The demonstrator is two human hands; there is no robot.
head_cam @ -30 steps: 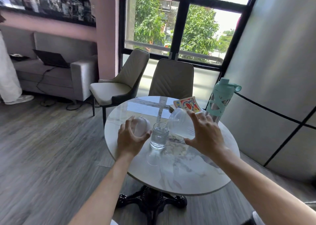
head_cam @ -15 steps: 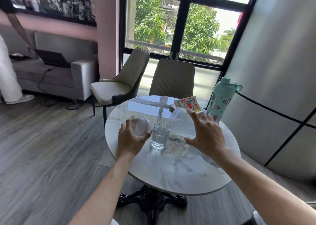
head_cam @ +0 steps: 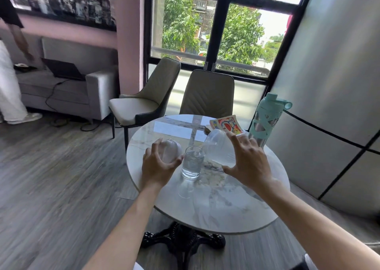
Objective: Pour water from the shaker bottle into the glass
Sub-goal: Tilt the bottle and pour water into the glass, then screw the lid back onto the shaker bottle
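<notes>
1. From my seat the pour looks well under way: my right hand (head_cam: pixel 249 163) wraps the clear shaker bottle (head_cam: pixel 219 146) and holds it tipped on its side, mouth just above the rim of the glass (head_cam: pixel 192 161), with a thin stream running in.
2. The glass stands upright on the round marble table (head_cam: pixel 226 204), between my two hands, and I judge it mostly full — what remains is to finish, right the bottle and set it down.
3. My left hand (head_cam: pixel 159 165) is curled around a pale domed piece, probably the shaker lid (head_cam: pixel 171 151), just beside the glass.
4. Hard to read: how much water the bottle holds — its clear wall blurs into the tabletop, and my fingers cover its base.
5. The glass's exact waterline is uncertain too.
</notes>
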